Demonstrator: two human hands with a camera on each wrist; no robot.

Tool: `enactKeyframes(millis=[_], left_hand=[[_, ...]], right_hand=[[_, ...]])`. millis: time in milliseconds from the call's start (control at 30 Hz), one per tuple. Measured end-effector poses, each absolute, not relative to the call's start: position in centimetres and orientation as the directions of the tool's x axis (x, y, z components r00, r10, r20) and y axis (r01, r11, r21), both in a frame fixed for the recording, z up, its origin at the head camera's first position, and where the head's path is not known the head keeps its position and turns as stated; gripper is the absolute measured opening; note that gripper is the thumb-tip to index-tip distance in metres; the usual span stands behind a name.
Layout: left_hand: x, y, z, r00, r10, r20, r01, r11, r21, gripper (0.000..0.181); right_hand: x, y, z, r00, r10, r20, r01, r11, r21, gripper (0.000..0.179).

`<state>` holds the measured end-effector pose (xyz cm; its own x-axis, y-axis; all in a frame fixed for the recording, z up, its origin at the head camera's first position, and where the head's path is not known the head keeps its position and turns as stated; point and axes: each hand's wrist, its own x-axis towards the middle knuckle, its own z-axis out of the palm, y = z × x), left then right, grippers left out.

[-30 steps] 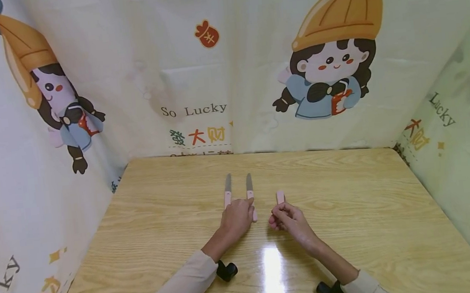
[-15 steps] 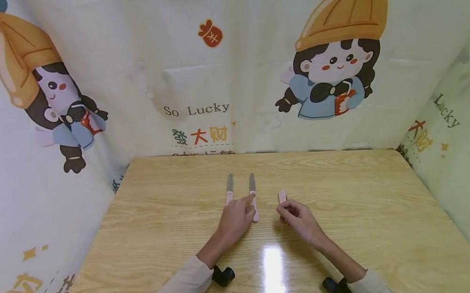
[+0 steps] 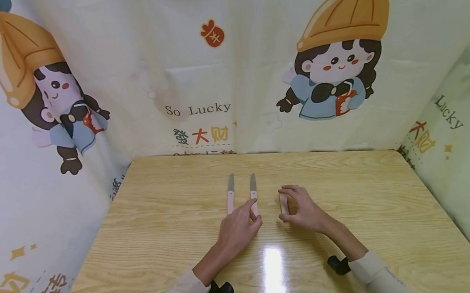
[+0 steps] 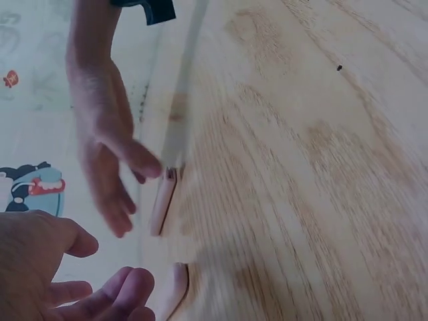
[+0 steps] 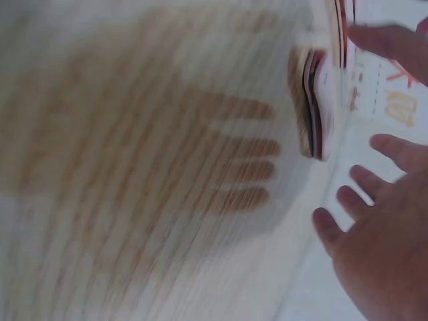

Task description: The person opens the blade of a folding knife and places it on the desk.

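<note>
Two unfolded knives with pink handles lie on the wooden table, one at left (image 3: 230, 199) and a middle knife (image 3: 253, 193), blades pointing away. My left hand (image 3: 236, 229) is at the middle knife's handle, partly covering it; in the left wrist view its fingers are relaxed and appear apart from the handle (image 4: 176, 289). To the right lies a folded knife (image 3: 284, 205) with a pink handle. My right hand (image 3: 307, 210) spans it, thumb at the near end and fingertips at the far end. The right wrist view shows those fingers spread beside the folded knife (image 5: 321, 100).
A printed cloth (image 3: 193, 65) hangs behind the table (image 3: 171, 190) and along both sides. Bright glare marks the table's near middle. Black wrist cameras stick out below both wrists.
My right hand's fingers and thumb, earlier bunched near the folded knife, have spread along its length. My left hand has drawn slightly nearer, its index finger lower on the middle knife.
</note>
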<state>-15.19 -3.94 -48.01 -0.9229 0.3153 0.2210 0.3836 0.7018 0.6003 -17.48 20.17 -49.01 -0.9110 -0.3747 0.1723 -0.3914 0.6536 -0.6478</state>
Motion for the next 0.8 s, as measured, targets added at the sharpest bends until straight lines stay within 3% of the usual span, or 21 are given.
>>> enactKeyframes(millis=[100,200,567,800], left_hand=[[-15.0,-4.0,-47.8,-0.926,0.317,0.207,0.375,0.695,0.614,0.046],[-14.7,-4.0,-47.7,-0.927,0.32,0.196,0.369,0.681,0.633,0.045],[-14.5,-4.1,-48.3,-0.927,0.334,0.172,0.36,0.659,0.661,0.038],[-14.6,-3.7,-48.2,-0.933,0.33,0.145,0.334,0.638,0.694,0.039]], right_hand=[[-18.3,20.9,-49.0,-0.891,-0.449,0.06,-0.401,0.72,-0.567,0.094],[-18.8,21.3,-49.2,-0.885,-0.465,-0.032,-0.374,0.75,-0.546,0.107],[-19.0,22.1,-50.0,-0.913,-0.407,-0.036,-0.3,0.726,-0.619,0.114],[-17.8,21.4,-49.3,-0.895,-0.443,0.052,-0.36,0.648,-0.671,0.117]])
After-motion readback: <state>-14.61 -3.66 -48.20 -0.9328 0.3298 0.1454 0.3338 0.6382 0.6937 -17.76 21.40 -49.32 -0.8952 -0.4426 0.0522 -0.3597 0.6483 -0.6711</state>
